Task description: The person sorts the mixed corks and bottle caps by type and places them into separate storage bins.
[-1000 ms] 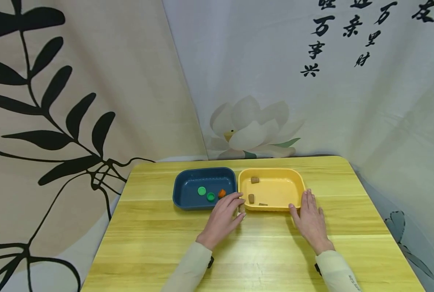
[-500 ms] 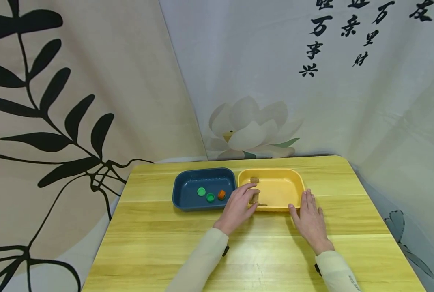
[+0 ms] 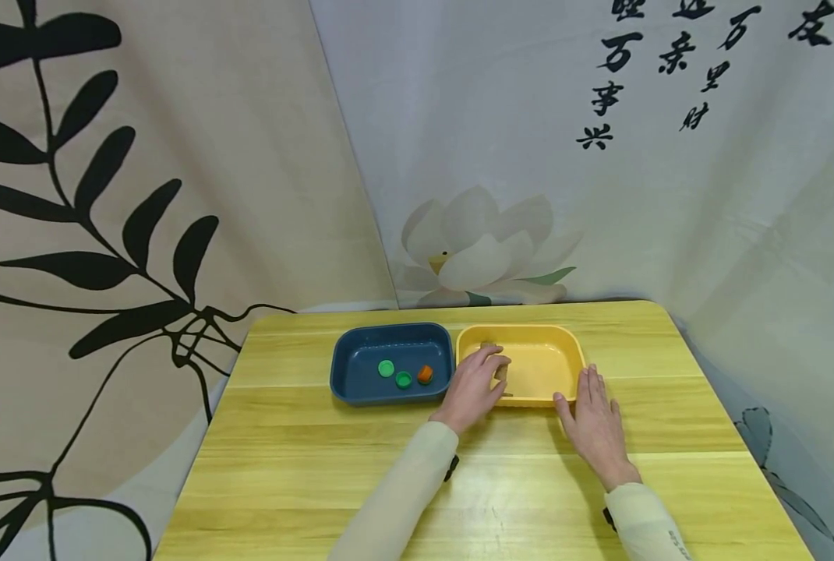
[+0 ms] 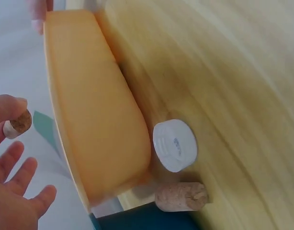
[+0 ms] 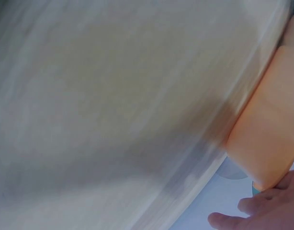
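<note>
My left hand (image 3: 471, 391) reaches over the front left of the yellow tray (image 3: 539, 358). In the left wrist view, its thumb and finger pinch a cork (image 4: 18, 125), held above the tray's rim, with the other fingers spread. My right hand (image 3: 597, 425) lies with straight fingers along the tray's front right corner. Another cork (image 4: 181, 197) and a white bottle cap (image 4: 175, 145) lie on the table before the trays; in the head view my left hand hides them. A thin brown piece (image 3: 507, 395) shows by the tray's front wall.
Left of the yellow tray stands a blue tray (image 3: 340, 382). Inside it are two green caps (image 3: 386, 368) and an orange piece (image 3: 425, 375). The wooden table (image 3: 291, 483) has its back edge close to a printed curtain (image 3: 284, 156).
My left hand has moved right, from between the trays to over the yellow tray, and now pinches a cork. The right hand has stayed in place.
</note>
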{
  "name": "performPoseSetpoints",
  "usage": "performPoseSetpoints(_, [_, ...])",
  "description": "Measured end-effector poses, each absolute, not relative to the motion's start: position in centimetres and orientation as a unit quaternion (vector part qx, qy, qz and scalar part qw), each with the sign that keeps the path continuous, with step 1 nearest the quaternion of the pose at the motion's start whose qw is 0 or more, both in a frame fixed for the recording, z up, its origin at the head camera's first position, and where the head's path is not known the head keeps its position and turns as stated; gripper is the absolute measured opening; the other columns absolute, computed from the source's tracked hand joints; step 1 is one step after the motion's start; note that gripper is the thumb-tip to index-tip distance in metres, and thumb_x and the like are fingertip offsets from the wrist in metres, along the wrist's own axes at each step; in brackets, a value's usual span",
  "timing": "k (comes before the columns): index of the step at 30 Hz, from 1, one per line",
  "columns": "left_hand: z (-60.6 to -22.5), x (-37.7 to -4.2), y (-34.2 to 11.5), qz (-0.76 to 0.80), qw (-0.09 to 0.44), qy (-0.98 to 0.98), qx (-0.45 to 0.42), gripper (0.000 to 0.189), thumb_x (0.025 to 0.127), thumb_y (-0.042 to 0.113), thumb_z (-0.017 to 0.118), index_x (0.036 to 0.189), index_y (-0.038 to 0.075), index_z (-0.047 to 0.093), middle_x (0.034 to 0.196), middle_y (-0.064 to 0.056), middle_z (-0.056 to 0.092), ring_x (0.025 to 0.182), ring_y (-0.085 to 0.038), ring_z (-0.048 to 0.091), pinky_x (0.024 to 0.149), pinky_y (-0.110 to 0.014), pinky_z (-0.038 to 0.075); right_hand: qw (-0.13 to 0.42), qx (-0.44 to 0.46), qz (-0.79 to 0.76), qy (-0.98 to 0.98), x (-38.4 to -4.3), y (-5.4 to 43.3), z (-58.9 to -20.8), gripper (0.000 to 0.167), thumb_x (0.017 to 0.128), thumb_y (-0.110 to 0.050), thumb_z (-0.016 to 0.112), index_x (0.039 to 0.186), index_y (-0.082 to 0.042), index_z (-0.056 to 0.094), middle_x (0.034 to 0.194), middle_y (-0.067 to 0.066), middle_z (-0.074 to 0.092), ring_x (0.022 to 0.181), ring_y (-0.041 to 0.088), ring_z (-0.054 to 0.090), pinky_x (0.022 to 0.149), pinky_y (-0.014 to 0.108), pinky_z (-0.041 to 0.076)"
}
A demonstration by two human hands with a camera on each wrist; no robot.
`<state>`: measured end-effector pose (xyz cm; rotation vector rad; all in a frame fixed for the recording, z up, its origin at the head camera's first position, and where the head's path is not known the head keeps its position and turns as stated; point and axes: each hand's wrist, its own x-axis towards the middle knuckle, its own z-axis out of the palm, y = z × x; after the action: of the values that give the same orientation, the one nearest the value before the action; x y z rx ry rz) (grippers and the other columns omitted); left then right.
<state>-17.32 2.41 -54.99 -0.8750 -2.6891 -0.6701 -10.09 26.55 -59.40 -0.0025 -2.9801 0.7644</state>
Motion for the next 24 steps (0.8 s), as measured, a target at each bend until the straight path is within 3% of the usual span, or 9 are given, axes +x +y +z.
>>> performPoseSetpoints(10, [-55.4, -18.8, 3.8, -0.181, 0.060, -0.938, -0.289, 0.039, 0.097, 0.025, 0.076, 0.134, 0.017, 0.067, 0.143, -0.004, 0.059, 0.133, -0.021, 0.056, 0.113, -0.040, 0.044, 0.031, -0.006, 0.249, -0.968, -10.1, 26.5, -59.5, 0.086, 0.111, -0.054, 0.030, 0.160, 0.012, 0.005, 0.168, 0.031, 0.000, 0.153, 0.053, 0.011, 0.113, 0.078, 0.014])
performPoseSetpoints(16, [-55.4, -18.8, 4.4, -0.186, 0.007, -0.955, -0.230, 0.071, 0.098, 0.036, 0.074, 0.159, 0.021, 0.041, 0.161, -0.011, 0.039, 0.147, -0.028, 0.040, 0.115, -0.053, 0.040, 0.030, -0.005, 0.252, -0.967, -10.1, 26.5, -59.5, 0.086, 0.111, -0.054, 0.030, 0.160, 0.012, 0.004, 0.168, 0.031, -0.001, 0.153, 0.053, 0.011, 0.112, 0.078, 0.014])
performPoseSetpoints(20, [-55.5, -18.4, 4.3, -0.189, 0.010, -0.958, -0.213, 0.081, 0.098, 0.042, 0.072, 0.164, 0.023, 0.029, 0.167, -0.011, 0.028, 0.153, -0.031, 0.029, 0.116, -0.061, 0.034, 0.034, -0.007, 0.252, -0.967, -10.1, 26.5, -59.4, 0.086, 0.111, -0.054, 0.032, 0.160, 0.012, 0.006, 0.169, 0.030, -0.001, 0.153, 0.053, 0.011, 0.112, 0.078, 0.014])
performPoseSetpoints(24, [-55.6, -17.6, 3.7, -0.194, 0.036, -0.955, -0.221, 0.082, 0.097, 0.043, 0.071, 0.164, 0.020, 0.028, 0.168, -0.012, 0.026, 0.155, -0.034, 0.025, 0.116, -0.065, 0.031, 0.038, -0.006, 0.253, -0.967, -10.0, 26.4, -59.4, 0.086, 0.111, -0.052, 0.033, 0.159, 0.013, 0.007, 0.168, 0.031, 0.000, 0.152, 0.053, 0.011, 0.112, 0.079, 0.015])
